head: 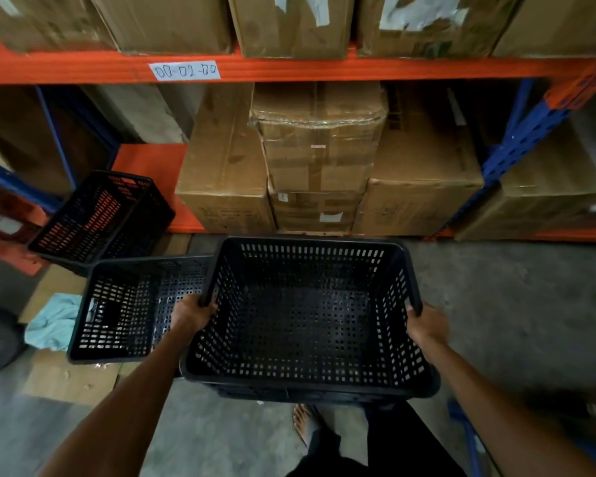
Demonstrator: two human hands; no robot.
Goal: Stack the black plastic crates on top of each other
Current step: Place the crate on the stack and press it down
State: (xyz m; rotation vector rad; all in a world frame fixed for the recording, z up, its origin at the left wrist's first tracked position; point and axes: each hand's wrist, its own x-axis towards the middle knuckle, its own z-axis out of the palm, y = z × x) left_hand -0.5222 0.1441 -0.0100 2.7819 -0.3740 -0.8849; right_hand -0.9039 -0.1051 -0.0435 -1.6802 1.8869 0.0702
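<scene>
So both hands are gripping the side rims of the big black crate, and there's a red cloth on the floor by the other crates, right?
Not quite: the cloth is light blue, not red, as the head view shows. The rest holds: left hand and right hand grip the big crate by its side rims.

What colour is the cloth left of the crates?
Pale blue-green cloth, clearest in the head view.

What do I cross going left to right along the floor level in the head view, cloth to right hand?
Light blue cloth → crate on the floor → left hand → held crate → right hand.
</scene>
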